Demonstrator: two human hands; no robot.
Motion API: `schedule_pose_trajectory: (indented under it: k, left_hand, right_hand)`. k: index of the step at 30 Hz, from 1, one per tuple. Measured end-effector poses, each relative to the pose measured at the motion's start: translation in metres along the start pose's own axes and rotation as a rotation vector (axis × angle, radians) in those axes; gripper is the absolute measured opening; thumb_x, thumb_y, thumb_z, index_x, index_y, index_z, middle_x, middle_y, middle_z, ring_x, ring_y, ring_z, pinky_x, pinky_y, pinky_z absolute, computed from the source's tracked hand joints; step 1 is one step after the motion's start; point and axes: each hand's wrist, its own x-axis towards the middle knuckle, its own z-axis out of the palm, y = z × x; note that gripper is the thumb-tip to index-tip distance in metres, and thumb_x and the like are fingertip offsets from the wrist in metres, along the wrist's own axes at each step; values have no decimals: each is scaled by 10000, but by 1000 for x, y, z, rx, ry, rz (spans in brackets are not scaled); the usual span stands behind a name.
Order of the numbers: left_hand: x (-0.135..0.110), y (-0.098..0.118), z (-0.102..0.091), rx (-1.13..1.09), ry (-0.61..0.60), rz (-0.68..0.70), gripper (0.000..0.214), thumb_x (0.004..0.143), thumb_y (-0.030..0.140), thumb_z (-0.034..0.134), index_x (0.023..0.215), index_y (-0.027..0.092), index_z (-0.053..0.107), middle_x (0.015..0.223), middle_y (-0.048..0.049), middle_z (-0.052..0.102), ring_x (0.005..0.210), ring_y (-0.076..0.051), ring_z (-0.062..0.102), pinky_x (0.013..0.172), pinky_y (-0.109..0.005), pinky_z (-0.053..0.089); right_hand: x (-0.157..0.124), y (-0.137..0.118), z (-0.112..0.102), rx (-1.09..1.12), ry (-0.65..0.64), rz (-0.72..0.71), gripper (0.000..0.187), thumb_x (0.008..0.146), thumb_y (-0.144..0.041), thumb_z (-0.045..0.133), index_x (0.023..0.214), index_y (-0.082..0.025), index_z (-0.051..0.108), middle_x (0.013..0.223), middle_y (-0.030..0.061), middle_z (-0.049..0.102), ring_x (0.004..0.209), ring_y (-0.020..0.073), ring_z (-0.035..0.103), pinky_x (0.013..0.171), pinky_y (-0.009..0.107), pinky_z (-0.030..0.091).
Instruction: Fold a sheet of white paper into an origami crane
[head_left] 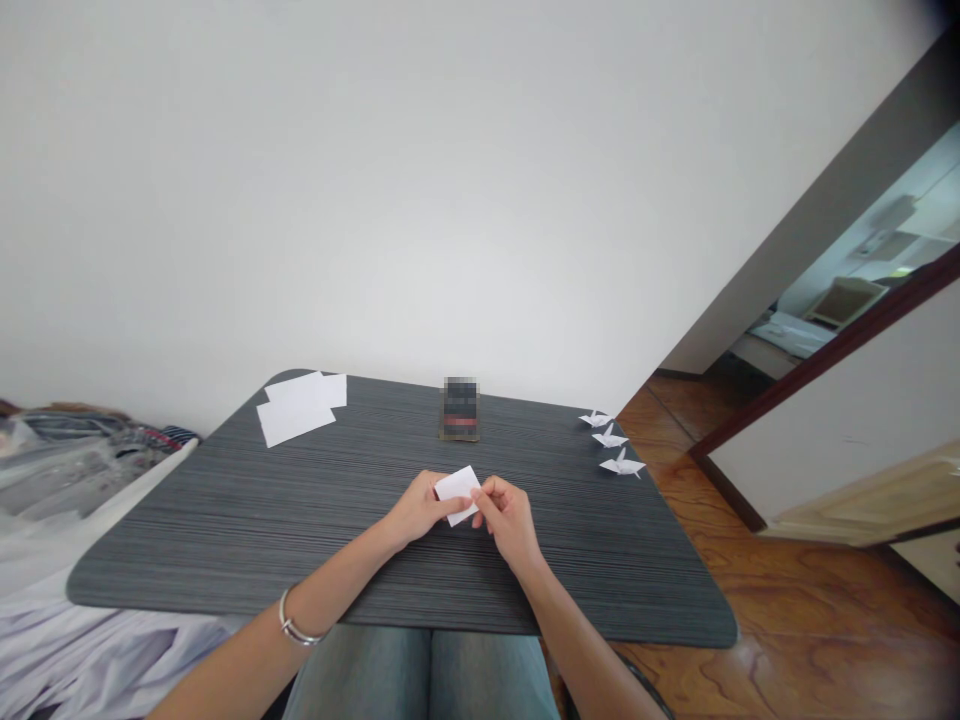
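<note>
Over a dark grey, streaky-grained table, the left hand grips a small white paper square, thumb on top; the right hand pinches its nearer edge. Both forearms slant inward, the square between the hands.

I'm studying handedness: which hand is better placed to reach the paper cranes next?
Probably the right hand: it's nearer the paper cranes. The left hand is farther; both hold white paper.

Left of our left hand, we have clearance over the table; a pixelated dark item obstructs ahead, paper cranes at far right, the wall beyond.
</note>
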Motion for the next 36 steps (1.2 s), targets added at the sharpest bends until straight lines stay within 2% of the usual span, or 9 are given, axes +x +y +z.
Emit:
schedule_pose_trajectory:
  k: [5, 12, 22, 28, 36]
  left_hand:
    - [0, 3, 2, 26, 4, -23, 202, 670, 279, 604, 632, 80, 604, 536, 1, 582, 466, -75, 452, 442, -172, 317]
    - [1, 3, 1, 33, -14, -137, 218, 656, 290, 614, 621, 75, 624, 510, -15, 603, 434, -73, 490, 427, -165, 345]
    - [1, 0, -2, -71, -51, -123, 170, 644, 231, 641, 699, 70, 642, 645, -66, 668, 523, -93, 570, 477, -170, 406]
    - [-2, 2, -3, -104, -116, -111, 160, 667, 179, 610, 787, 82, 649, 759, -87, 677, 646, -129, 610, 560, -201, 448]
    - [-4, 8, -5, -145, -175, -127, 216, 663, 140, 590, 869, 97, 635, 831, -91, 670, 708, -134, 612, 599, -199, 455]
  right_hand:
    - [1, 3, -1, 26, 15, -1, 244, 720, -325, 543, 549, -170, 464, 391, -51, 494, 318, 53, 360, 337, 167, 229]
    - [2, 6, -2, 55, 82, -3, 263, 707, -352, 560, 548, -168, 460, 384, -61, 464, 325, 49, 340, 347, 171, 217]
    - [4, 8, -5, 74, 146, 21, 258, 699, -350, 568, 549, -163, 471, 380, -57, 480, 315, 47, 315, 339, 175, 197]
    - [5, 10, -7, 85, 168, 41, 252, 706, -334, 562, 546, -160, 474, 380, -56, 489, 312, 42, 303, 340, 175, 194]
    - [5, 11, -8, 82, 166, 30, 257, 725, -327, 547, 548, -159, 466, 390, -54, 489, 319, 39, 298, 342, 173, 194]
